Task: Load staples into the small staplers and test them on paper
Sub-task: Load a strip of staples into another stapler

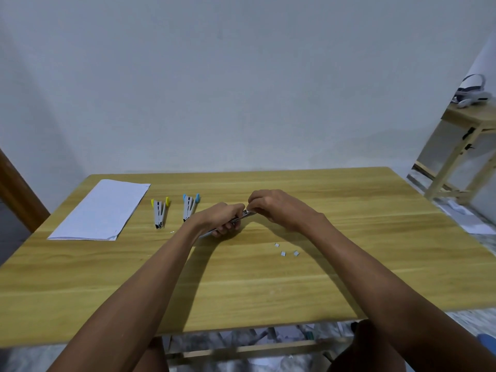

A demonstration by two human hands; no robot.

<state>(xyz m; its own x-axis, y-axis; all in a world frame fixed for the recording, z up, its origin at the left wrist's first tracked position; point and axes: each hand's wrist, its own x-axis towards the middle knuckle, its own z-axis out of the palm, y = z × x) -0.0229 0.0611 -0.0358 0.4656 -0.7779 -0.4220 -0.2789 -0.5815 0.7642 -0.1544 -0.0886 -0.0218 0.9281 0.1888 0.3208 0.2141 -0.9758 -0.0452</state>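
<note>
My left hand [224, 218] grips a small metal stapler [245, 214] above the middle of the wooden table [241, 277]. My right hand [271, 206] pinches at the stapler's front end; whether it holds staples is hidden by the fingers. A yellow-tipped stapler [160, 212] and a blue-tipped stapler [189, 208] lie side by side to the left, both spread open. Three small staple strips [284, 251] lie on the table to the right of my hands. A white sheet of paper [103, 209] lies at the far left.
A loose staple bit [171, 232] lies near the yellow-tipped stapler. A second wooden table [467, 124] at the right carries a white headset [473, 93]. A white wall stands behind the table. Scraps of paper litter the floor.
</note>
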